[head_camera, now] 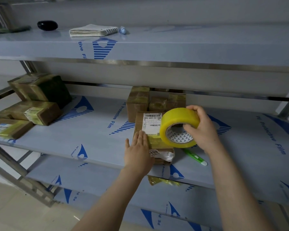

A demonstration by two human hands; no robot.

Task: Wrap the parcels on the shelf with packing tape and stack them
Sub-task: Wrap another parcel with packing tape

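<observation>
Item: brown cardboard parcel point(139, 121), flat and rectangular, lying near the front edge of the middle steel shelf point(93, 135). The shelf is covered in pale film printed in blue "PE Protective Film".
White shipping label point(151, 122) on the parcel top: barcodes and "502-602-12 1H5". A small sticker at the near end shows "408"; its first character is unclear.
A glossy yellowish strip of tape crosses the top.
Left hand point(138, 152): flat, fingers straight, pressing the parcel's near-left top.
Right hand point(202, 129): curled round the translucent yellow roll of packing tape point(177, 117), held tilted just above the parcel's right side. The roll has a white core with a triangle pattern.
Green-and-white pen-shaped tool point(194, 156): on the shelf, just right of the parcel.
Taped brown parcels: three stepped at the left point(32, 104), more behind point(155, 100).
</observation>
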